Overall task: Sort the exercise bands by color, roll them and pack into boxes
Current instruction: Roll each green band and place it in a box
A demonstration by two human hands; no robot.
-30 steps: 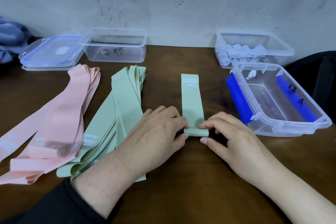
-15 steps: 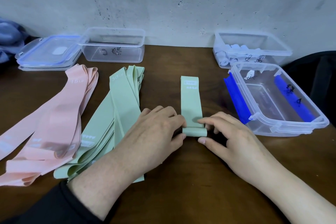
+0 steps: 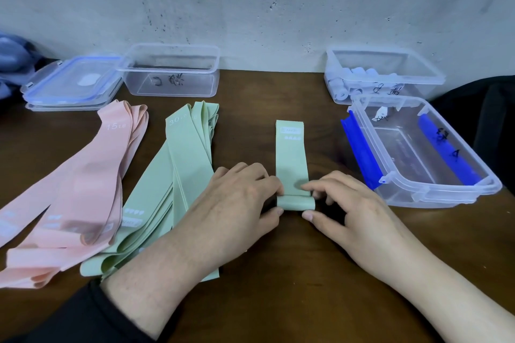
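Observation:
A single green band (image 3: 291,156) lies flat on the wooden table (image 3: 278,287), pointing away from me, with its near end turned into a small roll (image 3: 295,202). My left hand (image 3: 237,203) pinches the roll's left end between fingertips and thumb. My right hand (image 3: 342,203) pinches its right end, forefinger on top of the band. A pile of green bands (image 3: 178,175) and a pile of pink bands (image 3: 83,189) lie to the left. An empty clear box with blue clips (image 3: 423,153) stands at the right.
A clear box (image 3: 384,75) holding pale blue rolls stands at the back right against the wall. An empty clear box (image 3: 171,71) stands at the back, with blue-rimmed lids (image 3: 72,83) stacked to its left. Dark cloth (image 3: 487,120) lies at the far right.
The roll at the green band's near end has grown slightly and crept a little away from me. Both hands keep their grip on its ends.

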